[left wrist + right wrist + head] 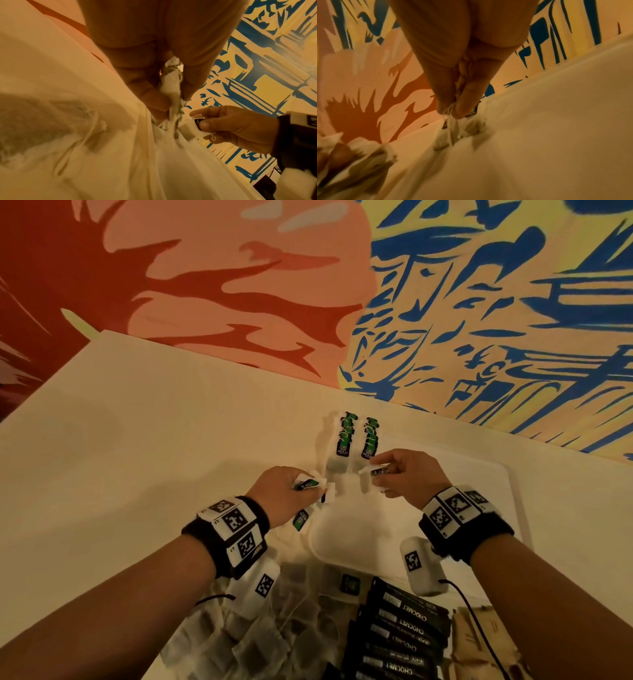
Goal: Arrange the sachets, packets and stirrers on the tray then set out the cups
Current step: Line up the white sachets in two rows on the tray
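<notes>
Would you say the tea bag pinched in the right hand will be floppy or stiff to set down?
Probably floppy: the tea bag sags below the right hand. Likely very light, held by a fingertip pinch. Its loose string may snag.

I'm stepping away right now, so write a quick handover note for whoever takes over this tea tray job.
Left hand: grips a bunch of green tea bags at the tray's left edge.
Right hand: pinches one tea bag just above the white tray.
Done: two rows of green tea bags lie at the tray's far left corner.
Left: loose tea bags, black Chocmet packets and brown sachets still wait on the table in front of the tray. No stirrers or cups are in view.
</notes>
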The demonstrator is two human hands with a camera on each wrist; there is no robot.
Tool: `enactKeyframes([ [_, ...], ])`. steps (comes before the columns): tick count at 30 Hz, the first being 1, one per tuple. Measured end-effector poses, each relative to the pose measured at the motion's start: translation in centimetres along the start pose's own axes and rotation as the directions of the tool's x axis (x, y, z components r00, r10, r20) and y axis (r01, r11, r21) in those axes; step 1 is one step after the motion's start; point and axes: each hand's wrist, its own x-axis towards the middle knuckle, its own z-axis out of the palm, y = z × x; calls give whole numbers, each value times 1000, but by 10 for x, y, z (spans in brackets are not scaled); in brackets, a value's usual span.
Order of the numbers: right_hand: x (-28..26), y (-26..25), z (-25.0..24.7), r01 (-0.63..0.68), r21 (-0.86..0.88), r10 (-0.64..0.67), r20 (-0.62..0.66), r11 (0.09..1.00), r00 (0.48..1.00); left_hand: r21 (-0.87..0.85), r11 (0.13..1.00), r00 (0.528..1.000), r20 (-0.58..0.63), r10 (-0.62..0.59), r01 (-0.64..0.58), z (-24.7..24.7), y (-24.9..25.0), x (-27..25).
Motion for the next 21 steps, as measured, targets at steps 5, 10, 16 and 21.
enactKeyframes([
  [5,3,2,1,135,-256,-132,28,957,991,-25,1000,1000,2,-11,11,-2,-3,5],
  [10,12,-4,-1,207,-344,-192,77,916,978,-34,999,1000,5,-22,22,-2,-7,9],
  [16,28,-8,2,198,-324,-182,79,925,980,-28,1000,1000,9,-10,10,-2,-7,11],
  [21,45,-1,4,108,-289,-117,-14,951,993,3,1000,1000,8,-8,8,-5,-7,16],
])
